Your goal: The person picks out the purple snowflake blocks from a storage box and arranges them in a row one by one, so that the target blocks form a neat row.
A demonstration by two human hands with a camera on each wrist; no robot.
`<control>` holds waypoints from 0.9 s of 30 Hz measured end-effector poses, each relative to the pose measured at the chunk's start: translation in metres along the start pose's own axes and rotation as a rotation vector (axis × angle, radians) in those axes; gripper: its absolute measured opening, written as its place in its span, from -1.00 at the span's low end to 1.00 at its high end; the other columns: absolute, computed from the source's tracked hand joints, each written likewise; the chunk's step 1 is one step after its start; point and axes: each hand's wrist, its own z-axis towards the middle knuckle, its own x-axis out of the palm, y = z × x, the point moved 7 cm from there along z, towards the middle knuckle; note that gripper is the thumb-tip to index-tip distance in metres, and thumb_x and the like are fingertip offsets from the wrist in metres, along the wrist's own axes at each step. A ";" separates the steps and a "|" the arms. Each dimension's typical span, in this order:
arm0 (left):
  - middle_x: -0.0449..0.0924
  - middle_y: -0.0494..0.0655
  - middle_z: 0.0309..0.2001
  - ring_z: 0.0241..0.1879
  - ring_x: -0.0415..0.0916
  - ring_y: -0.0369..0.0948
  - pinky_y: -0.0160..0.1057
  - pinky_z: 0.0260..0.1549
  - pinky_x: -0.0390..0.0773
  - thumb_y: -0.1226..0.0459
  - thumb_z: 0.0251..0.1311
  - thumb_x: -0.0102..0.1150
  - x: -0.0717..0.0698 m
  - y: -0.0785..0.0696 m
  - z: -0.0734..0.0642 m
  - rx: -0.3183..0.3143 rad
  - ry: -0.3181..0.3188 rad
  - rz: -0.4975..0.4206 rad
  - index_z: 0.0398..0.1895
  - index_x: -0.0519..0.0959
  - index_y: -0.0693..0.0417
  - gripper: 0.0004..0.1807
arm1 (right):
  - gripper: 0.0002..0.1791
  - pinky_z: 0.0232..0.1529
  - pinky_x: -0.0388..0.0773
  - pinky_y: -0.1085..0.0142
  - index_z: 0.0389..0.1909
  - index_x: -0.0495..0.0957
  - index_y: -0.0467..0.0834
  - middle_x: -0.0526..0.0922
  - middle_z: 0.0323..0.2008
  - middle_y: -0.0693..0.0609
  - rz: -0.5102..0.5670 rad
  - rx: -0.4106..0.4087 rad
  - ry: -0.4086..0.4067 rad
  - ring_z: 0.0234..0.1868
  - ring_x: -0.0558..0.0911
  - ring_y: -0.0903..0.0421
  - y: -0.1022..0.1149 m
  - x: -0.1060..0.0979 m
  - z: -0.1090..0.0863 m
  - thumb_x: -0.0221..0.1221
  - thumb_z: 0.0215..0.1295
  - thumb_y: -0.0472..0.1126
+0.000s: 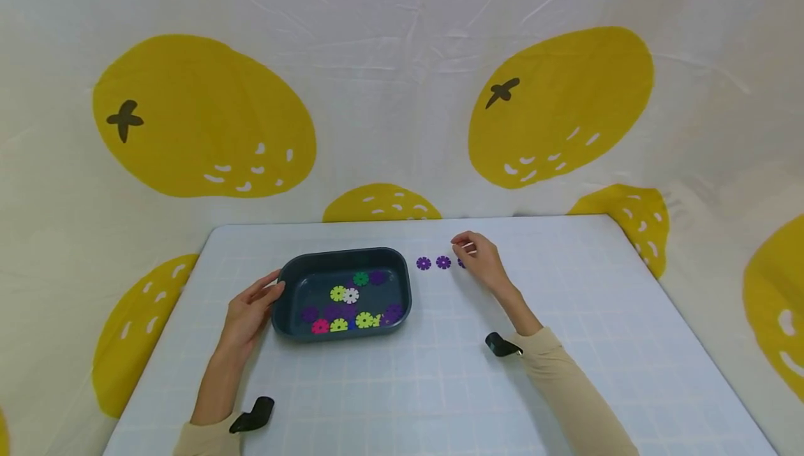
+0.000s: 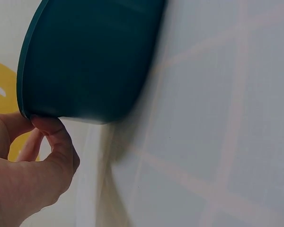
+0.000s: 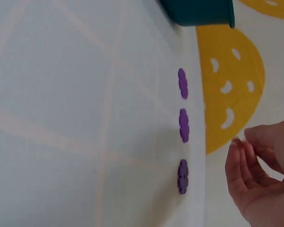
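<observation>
Tray [image 1: 342, 260]: was dark teal. Inner discs [image 1: 361, 320]: were purple, lime, pink, green, white. Right-hand discs [image 1: 443, 262]: were purple. Tabletop [image 1: 408, 386]: was pale, faintly gridded. Backdrop [image 1: 389, 107]: bore yellow fruit.

A draped tabletop setup, room unclear; fruit-patterned cloth [image 1: 389, 107] backs a pale table [image 1: 427, 393].

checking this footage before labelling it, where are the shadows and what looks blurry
Head view: even light, a faint shadow beside the right sleeve on the grid-lined tabletop; left wrist view: dimmer, the dark teal tray smeared along its lower right contour, a soft shadow below it; right wrist view: also dim, a shadow by the lowest purple snowflake disc, whose outline is readable.
</observation>
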 end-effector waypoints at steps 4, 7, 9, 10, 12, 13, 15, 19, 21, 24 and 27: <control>0.54 -0.36 -0.06 -0.15 0.53 -0.42 -0.48 -0.15 0.49 0.00 0.27 0.42 -0.001 0.001 0.001 -0.005 0.005 0.001 0.50 0.41 -0.05 -0.24 | -0.83 0.03 0.63 0.05 -0.02 0.62 -0.28 0.68 -0.10 -0.19 0.009 -0.023 0.019 -0.09 0.66 -0.08 0.012 0.004 0.001 0.20 0.49 -0.29; 0.57 -0.40 -0.08 -0.14 0.54 -0.43 -0.48 -0.15 0.49 0.02 0.28 0.41 -0.001 0.001 0.001 -0.006 0.008 -0.007 0.51 0.41 -0.04 -0.25 | -0.83 0.04 0.64 0.08 -0.02 0.62 -0.26 0.71 -0.11 -0.16 0.012 -0.032 0.035 -0.10 0.67 -0.06 0.020 0.009 0.001 0.21 0.50 -0.28; 0.59 -0.41 -0.10 -0.15 0.54 -0.43 -0.48 -0.16 0.49 0.02 0.28 0.41 -0.001 0.001 0.001 -0.006 0.005 -0.009 0.50 0.41 -0.04 -0.25 | -0.83 0.05 0.64 0.10 -0.02 0.62 -0.24 0.71 -0.11 -0.13 0.015 -0.031 0.054 -0.10 0.67 -0.04 0.026 0.013 0.001 0.21 0.50 -0.26; 0.59 -0.41 -0.11 -0.15 0.54 -0.43 -0.48 -0.16 0.49 0.02 0.27 0.42 -0.001 0.001 0.002 -0.005 0.005 -0.011 0.50 0.42 -0.04 -0.25 | -0.83 0.05 0.64 0.11 -0.02 0.63 -0.24 0.71 -0.11 -0.13 0.014 -0.035 0.063 -0.11 0.67 -0.03 0.028 0.014 0.001 0.21 0.50 -0.25; 0.59 -0.41 -0.12 -0.16 0.54 -0.42 -0.48 -0.18 0.48 0.02 0.26 0.43 -0.001 0.001 0.002 -0.004 0.003 -0.010 0.49 0.42 -0.04 -0.25 | -0.84 0.04 0.64 0.11 -0.02 0.63 -0.23 0.71 -0.13 -0.11 0.018 -0.050 0.084 -0.12 0.67 -0.02 0.036 0.018 0.001 0.22 0.50 -0.25; 0.58 -0.41 -0.13 -0.16 0.53 -0.42 -0.47 -0.19 0.47 0.01 0.26 0.43 -0.001 0.000 0.001 -0.006 0.002 -0.007 0.49 0.42 -0.05 -0.25 | -0.84 0.03 0.65 0.13 -0.03 0.63 -0.22 0.71 -0.14 -0.10 0.019 -0.054 0.097 -0.13 0.67 0.00 0.039 0.020 0.001 0.22 0.50 -0.24; 0.56 -0.39 -0.09 -0.16 0.51 -0.41 -0.47 -0.19 0.46 -0.01 0.26 0.42 -0.001 0.001 0.001 -0.012 0.001 0.005 0.50 0.42 -0.07 -0.24 | -0.85 0.01 0.65 0.13 -0.05 0.64 -0.22 0.71 -0.17 -0.08 0.018 -0.078 0.124 -0.15 0.67 0.00 0.046 0.023 0.001 0.23 0.49 -0.24; 0.53 -0.36 -0.06 -0.16 0.50 -0.40 -0.47 -0.19 0.44 -0.03 0.26 0.42 -0.001 0.001 0.002 -0.027 -0.001 0.006 0.50 0.42 -0.10 -0.24 | -0.86 -0.01 0.66 0.11 -0.08 0.65 -0.23 0.72 -0.19 -0.07 0.026 -0.126 0.187 -0.14 0.67 0.00 0.061 0.031 0.000 0.25 0.47 -0.25; 0.53 -0.36 -0.06 -0.15 0.51 -0.40 -0.47 -0.18 0.45 -0.03 0.25 0.42 -0.001 0.001 0.002 -0.028 0.001 0.001 0.50 0.42 -0.10 -0.23 | -0.86 0.00 0.66 0.10 -0.08 0.66 -0.24 0.72 -0.19 -0.06 0.037 -0.152 0.220 -0.12 0.67 0.01 0.068 0.036 0.000 0.26 0.46 -0.26; 0.53 -0.37 -0.07 -0.14 0.51 -0.40 -0.47 -0.17 0.45 -0.03 0.24 0.43 -0.001 0.001 0.002 -0.030 -0.003 0.002 0.50 0.42 -0.10 -0.23 | -0.86 0.01 0.65 0.10 -0.07 0.65 -0.25 0.72 -0.18 -0.05 0.049 -0.183 0.274 -0.12 0.67 0.02 0.079 0.044 -0.003 0.26 0.46 -0.27; 0.54 -0.38 -0.07 -0.13 0.51 -0.40 -0.47 -0.16 0.45 -0.03 0.25 0.42 0.000 0.002 0.002 -0.033 -0.001 0.000 0.50 0.41 -0.09 -0.23 | -0.85 0.01 0.65 0.10 -0.06 0.66 -0.26 0.71 -0.17 -0.05 0.053 -0.223 0.324 -0.11 0.66 0.03 0.089 0.051 -0.007 0.26 0.45 -0.28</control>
